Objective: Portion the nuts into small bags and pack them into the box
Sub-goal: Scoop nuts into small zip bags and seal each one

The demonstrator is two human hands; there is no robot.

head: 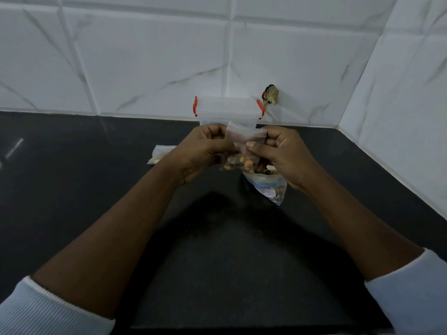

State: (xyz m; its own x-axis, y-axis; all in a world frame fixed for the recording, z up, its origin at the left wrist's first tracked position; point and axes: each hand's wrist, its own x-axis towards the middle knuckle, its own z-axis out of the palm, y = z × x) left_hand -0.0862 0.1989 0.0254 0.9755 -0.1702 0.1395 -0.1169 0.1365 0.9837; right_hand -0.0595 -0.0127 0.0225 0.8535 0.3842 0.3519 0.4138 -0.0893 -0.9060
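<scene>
A small clear bag of mixed nuts [239,163] hangs between my hands above the black counter. My left hand [200,153] pinches its left side and my right hand [280,153] pinches its right side near the top strip. Below the right hand lies a larger zip bag with a blue strip [268,189], partly hidden. Another small bag [159,154] lies on the counter left of my left hand. A clear plastic box with red clips [227,112] stands against the wall behind my hands, its lid on.
The black counter [96,189] meets white tiled walls [145,56] at the back and on the right. A small dark object [271,95] sits on the wall right of the box.
</scene>
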